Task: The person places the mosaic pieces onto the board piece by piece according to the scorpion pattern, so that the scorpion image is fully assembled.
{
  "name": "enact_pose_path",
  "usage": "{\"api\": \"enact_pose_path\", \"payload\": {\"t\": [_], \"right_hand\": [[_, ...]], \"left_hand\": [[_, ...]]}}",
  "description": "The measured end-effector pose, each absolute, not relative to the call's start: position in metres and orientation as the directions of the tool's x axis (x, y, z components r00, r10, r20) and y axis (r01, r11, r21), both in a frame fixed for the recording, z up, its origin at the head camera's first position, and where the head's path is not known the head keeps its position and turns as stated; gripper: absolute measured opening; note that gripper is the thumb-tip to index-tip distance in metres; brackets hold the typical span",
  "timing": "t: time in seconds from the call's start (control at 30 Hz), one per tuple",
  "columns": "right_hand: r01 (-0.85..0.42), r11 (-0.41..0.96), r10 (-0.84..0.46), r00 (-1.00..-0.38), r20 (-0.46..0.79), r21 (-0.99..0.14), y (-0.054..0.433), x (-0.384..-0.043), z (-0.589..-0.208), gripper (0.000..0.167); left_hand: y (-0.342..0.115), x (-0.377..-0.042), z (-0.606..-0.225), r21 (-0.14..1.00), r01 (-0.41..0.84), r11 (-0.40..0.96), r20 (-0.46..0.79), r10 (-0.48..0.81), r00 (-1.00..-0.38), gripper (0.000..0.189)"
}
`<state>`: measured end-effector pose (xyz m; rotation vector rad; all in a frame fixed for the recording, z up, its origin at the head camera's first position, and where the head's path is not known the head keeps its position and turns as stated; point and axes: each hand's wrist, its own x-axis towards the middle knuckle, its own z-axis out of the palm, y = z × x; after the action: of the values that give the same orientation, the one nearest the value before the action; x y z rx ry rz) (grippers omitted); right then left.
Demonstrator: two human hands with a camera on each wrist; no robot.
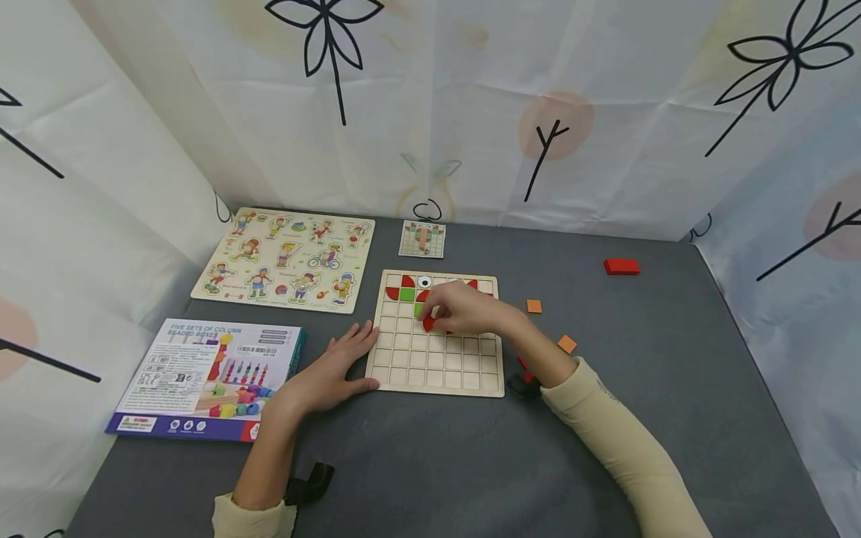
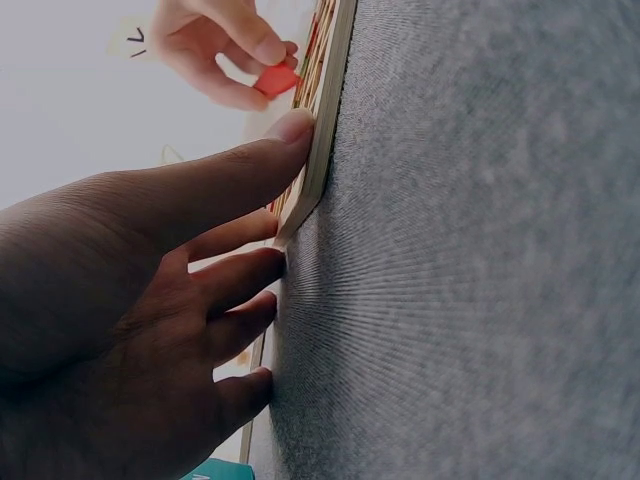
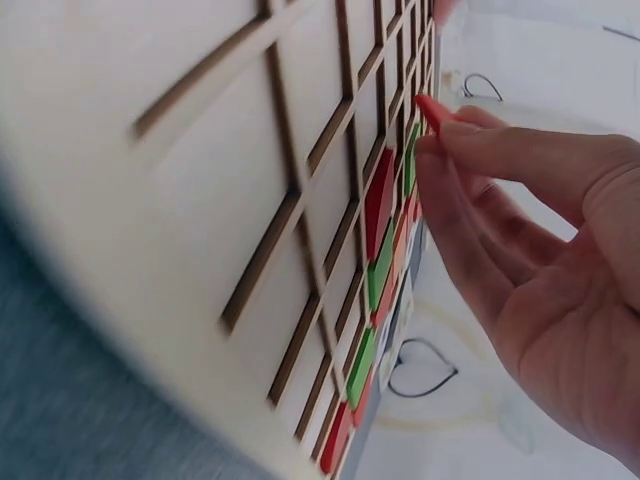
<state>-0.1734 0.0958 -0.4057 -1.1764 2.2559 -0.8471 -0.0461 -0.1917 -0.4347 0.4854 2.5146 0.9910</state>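
Observation:
A wooden grid board [image 1: 437, 370] lies on the table, with red, green and other coloured tiles in its far rows. Between thumb and fingers my right hand [image 1: 460, 308] pinches a red tile [image 1: 428, 323] just over the board, left of its middle; the same red tile [image 2: 277, 80] shows in the left wrist view. My right hand hides part of the placed tiles. My left hand [image 1: 329, 373] lies with fingers spread at the board's left edge, its thumb touching the near left corner. In the right wrist view, green tiles [image 3: 361, 368] sit in the grid squares.
A small pattern card [image 1: 422, 239] stands behind the board. To the left are a picture puzzle board [image 1: 285, 258] and a box [image 1: 202, 381] with printed beads. On the right lie an orange tile [image 1: 534, 306], another orange tile [image 1: 567, 344] and a red block [image 1: 622, 267].

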Motion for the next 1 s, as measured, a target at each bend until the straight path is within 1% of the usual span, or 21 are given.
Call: {"api": "enact_pose_path", "payload": {"t": [0.17,0.33,0.63,1.0], "right_hand": [[-0.646,0.457,-0.857,-0.503,-0.109,-0.611,0.085,-0.172,-0.403,0.035],[-0.673,0.459,-0.861,-0.497,-0.105,-0.58,0.081,-0.169,-0.402,0.034],[-0.682,0.498,-0.839,-0.536,-0.097,-0.535,0.076,-0.166,-0.408,0.024],[-0.693,0.496,-0.838,-0.541,-0.077,-0.523,0.072,-0.167,-0.41,0.021]], "left_hand": [[-0.189,-0.046,-0.431,0.673,0.168,0.72,-0.251,0.436,-0.864,0.088],[-0.189,-0.046,-0.432,0.673,0.167,0.72,-0.25,0.435,-0.865,0.088],[-0.19,-0.046,-0.432,0.678,0.167,0.716,-0.247,0.435,-0.866,0.088],[-0.19,-0.046,-0.432,0.683,0.163,0.712,-0.248,0.436,-0.865,0.088]]}}
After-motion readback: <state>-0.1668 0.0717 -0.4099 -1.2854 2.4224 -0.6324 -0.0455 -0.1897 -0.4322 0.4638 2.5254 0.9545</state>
